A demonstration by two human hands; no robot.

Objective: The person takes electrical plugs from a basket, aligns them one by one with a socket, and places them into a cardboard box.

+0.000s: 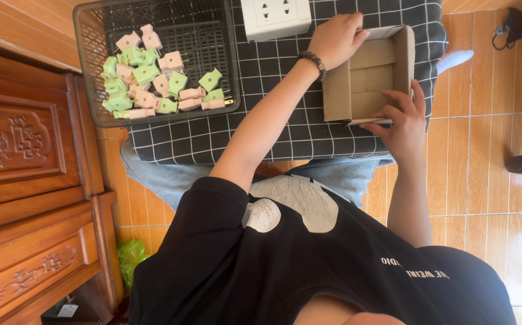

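Note:
An open, empty cardboard box rests on a black cloth with a white grid across my lap. My left hand, with a bead bracelet on the wrist, grips the box's far left corner. At the box's near edge, my right hand holds a flap with its fingers curled over it. To the left, a dark plastic basket holds several pink and green plug adapters.
A white socket block lies on the cloth beyond the box. Carved wooden furniture fills the left side. A tiled floor lies to the right, with dark objects at its far edge. A green bag sits low by the furniture.

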